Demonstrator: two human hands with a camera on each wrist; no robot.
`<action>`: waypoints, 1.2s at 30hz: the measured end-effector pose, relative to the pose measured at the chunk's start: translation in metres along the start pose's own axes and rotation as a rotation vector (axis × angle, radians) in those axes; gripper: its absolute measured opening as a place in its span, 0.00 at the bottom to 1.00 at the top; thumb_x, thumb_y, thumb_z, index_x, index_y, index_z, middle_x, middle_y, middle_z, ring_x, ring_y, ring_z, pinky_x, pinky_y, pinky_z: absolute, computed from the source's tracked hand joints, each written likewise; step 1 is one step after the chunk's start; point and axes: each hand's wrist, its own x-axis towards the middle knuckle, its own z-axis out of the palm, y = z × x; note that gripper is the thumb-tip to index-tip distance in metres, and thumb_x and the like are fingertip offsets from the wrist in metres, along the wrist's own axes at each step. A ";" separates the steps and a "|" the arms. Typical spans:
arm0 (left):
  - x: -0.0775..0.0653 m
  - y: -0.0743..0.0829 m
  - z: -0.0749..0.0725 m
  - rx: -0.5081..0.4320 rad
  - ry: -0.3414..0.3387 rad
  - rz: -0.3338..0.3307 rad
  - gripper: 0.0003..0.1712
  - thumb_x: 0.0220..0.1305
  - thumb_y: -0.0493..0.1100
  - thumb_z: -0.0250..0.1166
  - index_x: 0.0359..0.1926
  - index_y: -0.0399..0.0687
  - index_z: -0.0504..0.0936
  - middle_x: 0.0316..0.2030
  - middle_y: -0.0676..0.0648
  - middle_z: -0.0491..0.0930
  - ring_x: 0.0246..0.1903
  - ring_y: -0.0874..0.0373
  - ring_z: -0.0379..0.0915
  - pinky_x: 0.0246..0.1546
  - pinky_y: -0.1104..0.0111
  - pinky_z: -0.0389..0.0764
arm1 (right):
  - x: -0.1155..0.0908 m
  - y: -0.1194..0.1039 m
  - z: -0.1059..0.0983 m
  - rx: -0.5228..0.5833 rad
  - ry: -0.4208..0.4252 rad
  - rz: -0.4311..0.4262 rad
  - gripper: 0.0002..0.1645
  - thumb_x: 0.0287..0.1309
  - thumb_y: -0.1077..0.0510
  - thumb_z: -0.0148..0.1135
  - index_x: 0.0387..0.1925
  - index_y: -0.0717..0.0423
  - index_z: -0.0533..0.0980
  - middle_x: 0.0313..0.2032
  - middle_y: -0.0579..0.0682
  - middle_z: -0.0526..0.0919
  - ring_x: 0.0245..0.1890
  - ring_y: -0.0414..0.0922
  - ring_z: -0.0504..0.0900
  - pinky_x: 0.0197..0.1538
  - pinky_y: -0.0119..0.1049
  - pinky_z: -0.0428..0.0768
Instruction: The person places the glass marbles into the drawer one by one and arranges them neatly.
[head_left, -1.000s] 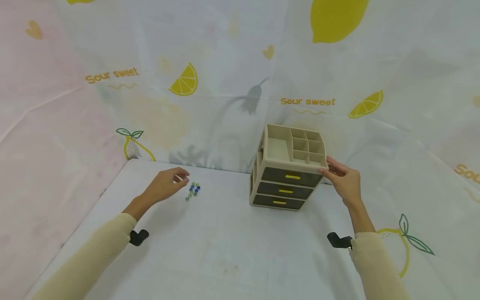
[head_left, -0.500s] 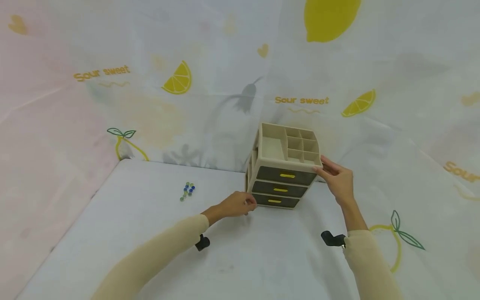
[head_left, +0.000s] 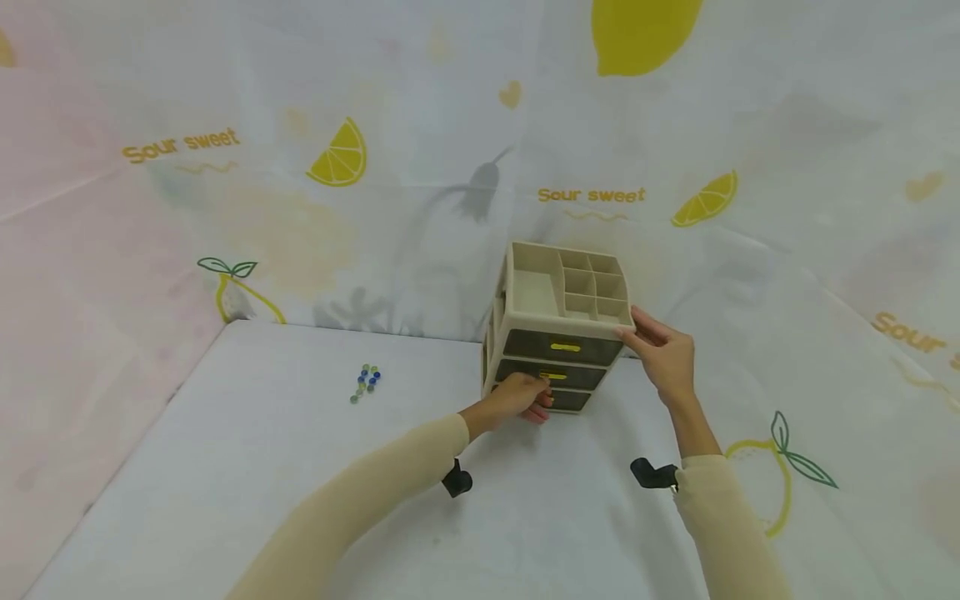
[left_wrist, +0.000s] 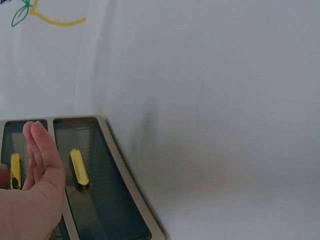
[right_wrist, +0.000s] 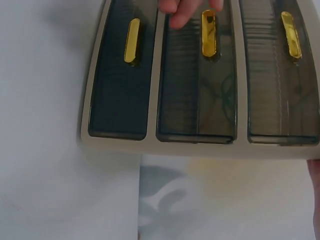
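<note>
A beige desktop drawer organizer (head_left: pixel 572 317) stands against the back cloth with its three dark drawers closed. Each drawer has a yellow handle. My left hand (head_left: pixel 517 398) is in front of the lower drawers, fingers and thumb spread around the middle drawer's handle (right_wrist: pixel 209 32). In the left wrist view, a gap shows between the thumb and the straight fingers (left_wrist: pixel 42 145), beside the bottom drawer's handle (left_wrist: pixel 79 167). My right hand (head_left: pixel 663 354) grips the organizer's top right corner, thumb at the front edge and fingers along the side.
Several small blue and green marbles (head_left: pixel 367 381) lie in a cluster on the white table (head_left: pixel 300 467), left of the organizer. Open compartments (head_left: pixel 592 287) top the organizer. A lemon-printed cloth (head_left: pixel 420 150) rises behind the table.
My left hand has moved right, from beside the marbles to the front of the organizer's middle drawer. My right hand stays at the top corner. The head view has shifted slightly right.
</note>
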 end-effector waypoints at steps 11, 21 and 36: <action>0.012 0.003 0.007 -0.423 0.062 -0.069 0.25 0.78 0.46 0.46 0.53 0.26 0.77 0.33 0.45 0.80 0.28 0.59 0.77 0.35 0.70 0.82 | 0.002 0.001 0.008 0.032 0.018 0.010 0.30 0.51 0.61 0.74 0.56 0.64 0.77 0.56 0.62 0.77 0.53 0.47 0.81 0.44 0.21 0.78; 0.009 0.007 0.012 -0.493 0.093 -0.071 0.23 0.77 0.44 0.47 0.51 0.23 0.76 0.30 0.45 0.80 0.27 0.61 0.75 0.31 0.74 0.79 | -0.002 -0.014 0.006 0.041 0.004 0.017 0.29 0.52 0.65 0.73 0.56 0.69 0.76 0.57 0.65 0.76 0.55 0.53 0.79 0.45 0.21 0.78; 0.004 0.001 0.017 -0.501 0.064 -0.060 0.23 0.77 0.45 0.48 0.51 0.24 0.77 0.29 0.47 0.81 0.26 0.63 0.75 0.31 0.75 0.78 | -0.010 -0.032 0.008 0.014 0.075 -0.060 0.24 0.49 0.71 0.72 0.48 0.79 0.76 0.52 0.70 0.78 0.50 0.60 0.81 0.49 0.31 0.80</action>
